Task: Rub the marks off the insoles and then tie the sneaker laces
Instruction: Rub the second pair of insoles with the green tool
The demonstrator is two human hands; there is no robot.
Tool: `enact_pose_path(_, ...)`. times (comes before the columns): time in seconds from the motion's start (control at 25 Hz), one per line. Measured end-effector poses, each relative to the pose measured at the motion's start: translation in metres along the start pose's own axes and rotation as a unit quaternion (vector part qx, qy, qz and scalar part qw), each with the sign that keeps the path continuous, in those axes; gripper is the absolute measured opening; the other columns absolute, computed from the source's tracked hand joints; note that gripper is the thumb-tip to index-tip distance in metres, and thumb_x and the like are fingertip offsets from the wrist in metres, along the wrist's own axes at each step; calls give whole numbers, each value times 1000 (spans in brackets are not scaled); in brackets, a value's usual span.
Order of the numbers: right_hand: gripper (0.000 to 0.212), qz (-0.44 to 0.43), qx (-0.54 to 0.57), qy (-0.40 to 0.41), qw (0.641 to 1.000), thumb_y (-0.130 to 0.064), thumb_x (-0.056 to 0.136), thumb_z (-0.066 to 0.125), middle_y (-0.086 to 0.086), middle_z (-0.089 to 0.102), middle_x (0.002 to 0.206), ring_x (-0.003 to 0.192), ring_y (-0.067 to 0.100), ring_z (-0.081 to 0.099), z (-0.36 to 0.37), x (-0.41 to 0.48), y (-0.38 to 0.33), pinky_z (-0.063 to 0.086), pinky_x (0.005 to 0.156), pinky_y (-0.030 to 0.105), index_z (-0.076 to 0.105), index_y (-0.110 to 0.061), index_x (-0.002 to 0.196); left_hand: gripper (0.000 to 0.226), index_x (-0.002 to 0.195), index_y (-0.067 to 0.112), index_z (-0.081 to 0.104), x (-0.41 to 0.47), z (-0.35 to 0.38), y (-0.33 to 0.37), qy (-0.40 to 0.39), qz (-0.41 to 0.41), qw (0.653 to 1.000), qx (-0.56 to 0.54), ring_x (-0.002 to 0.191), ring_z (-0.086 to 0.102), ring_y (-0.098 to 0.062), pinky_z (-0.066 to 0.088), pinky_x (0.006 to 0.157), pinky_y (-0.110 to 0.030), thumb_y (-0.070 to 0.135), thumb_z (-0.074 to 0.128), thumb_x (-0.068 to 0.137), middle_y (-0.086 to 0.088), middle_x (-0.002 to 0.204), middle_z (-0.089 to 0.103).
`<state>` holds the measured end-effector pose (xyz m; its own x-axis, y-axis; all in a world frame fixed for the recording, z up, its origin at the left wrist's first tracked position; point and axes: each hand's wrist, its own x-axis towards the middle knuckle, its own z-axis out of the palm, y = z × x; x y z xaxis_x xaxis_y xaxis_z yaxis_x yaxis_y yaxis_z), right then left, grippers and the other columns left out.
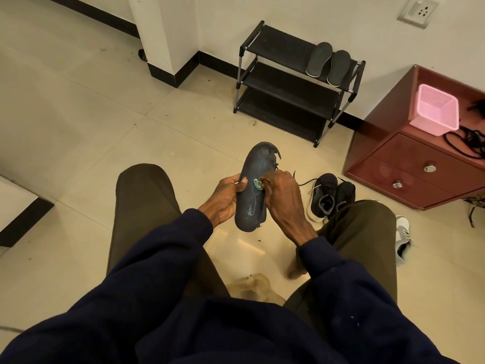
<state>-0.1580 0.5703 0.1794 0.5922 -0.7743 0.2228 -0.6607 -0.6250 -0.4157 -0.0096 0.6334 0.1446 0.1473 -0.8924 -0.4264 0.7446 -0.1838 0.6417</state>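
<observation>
**Worn insole held over the lap, eraser against its face**

Dark navy fleece sleeves [168, 258] reached forward over olive-brown trousers [141, 206]. The left hand [225, 198] gripped a dark blue-grey foam insole [258, 166] by its left edge, fingers curled behind it and the thumb laid flat on the top face. The right hand [282, 198] was closed in a pinch on a small, lumpy green eraser [257, 184], which touched the insole near its middle. The insole was above the floor between the knees, heel end toward the person and toe end pointing away. Its surface looked matte and scuffed, with thin pale scribbled marks [252, 207] near the heel, and the toe's right edge was ragged and torn.

Just beyond the right knee, a pair of dark knit sneakers with pale rubber soles [328, 195] sat side by side on the glossy beige tiled floor [78, 101], their laces loose. A grey-and-white sneaker [402, 237] showed beside the right leg.

Further off on the right stood a red-brown wooden drawer cabinet with two round metal knobs [420, 164]. On its top were a pink perforated plastic basket [434, 110] and a tangle of black cords [469, 140]. Against the white wall stood a black three-tier rack with metal tube legs [288, 82]. Two more dark insoles [319, 59] lay side by side on its top shelf.
</observation>
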Motion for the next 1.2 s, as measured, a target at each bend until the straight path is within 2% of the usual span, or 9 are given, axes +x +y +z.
enact_pose_path(0.08,12,-10,-14,-7,1000,-8,88,71,16,69,93,84,33,62,1,-1,-5,52,75,40,76,-5,99,33,135,-7,54,1,0,1,9,-2,1000,-3,103,69,-30,60,86,-36,8,47,106,-21,122,66)
enact_pose_path(0.2,19,15,7,-6,1000,-23,90,71,8,65,100,93,23,57,5,-3,-8,47,79,31,74,-10,104,30,131,-8,55,1,-1,1,9,-3,1000,-12,94,70,-27,60,84,-35,7,46,106,-21,117,67)
enact_pose_path(0.32,19,34,2,0,999,-23,90,75,8,64,101,94,24,57,9,-1,-4,46,79,30,73,-9,102,34,135,-10,52,2,0,1,1,-4,1000,-11,97,69,-28,58,92,-38,7,48,106,-22,121,66)
enact_pose_path(0.44,6,-40,1,-19,999,-10,89,73,10,68,93,88,29,62,1,-4,-15,54,74,40,75,-10,95,29,130,-7,57,0,1,1,2,-3,1000,-3,98,68,-28,58,93,-37,5,48,105,-20,116,69)
enact_pose_path(0.56,28,-154,14,-72,985,0,85,71,8,73,92,86,27,66,-7,-7,-23,55,73,38,78,-17,105,24,123,-4,62,-1,3,3,10,0,1000,4,92,69,-25,59,88,-34,3,47,105,-19,111,70)
enact_pose_path(0.72,25,-67,18,-38,997,4,85,70,5,72,97,88,22,67,-14,12,5,59,78,39,81,-15,98,29,130,-6,58,-2,2,4,-7,-1,1000,17,99,68,-28,57,96,-37,4,48,105,-20,115,68)
enact_pose_path(0.92,17,-39,91,-33,995,0,83,77,-1,69,103,91,9,64,-22,4,3,54,85,17,82,-13,92,34,135,-9,54,0,2,6,-5,1,1000,8,102,66,-31,57,98,-39,6,48,105,-22,119,65)
enact_pose_path(1.04,8,-96,62,-81,990,-15,82,81,2,68,104,95,15,62,-15,-5,-16,53,84,29,78,-11,87,29,131,-7,55,-3,4,7,-3,4,1000,9,84,69,-22,61,75,-31,5,44,106,-18,107,67)
enact_pose_path(1.2,14,-73,63,-48,994,-6,81,81,1,67,96,86,16,62,-11,5,0,57,78,38,74,-13,91,30,132,-7,55,-4,3,8,-9,1,1000,-3,96,69,-27,60,88,-34,5,47,105,-20,114,68)
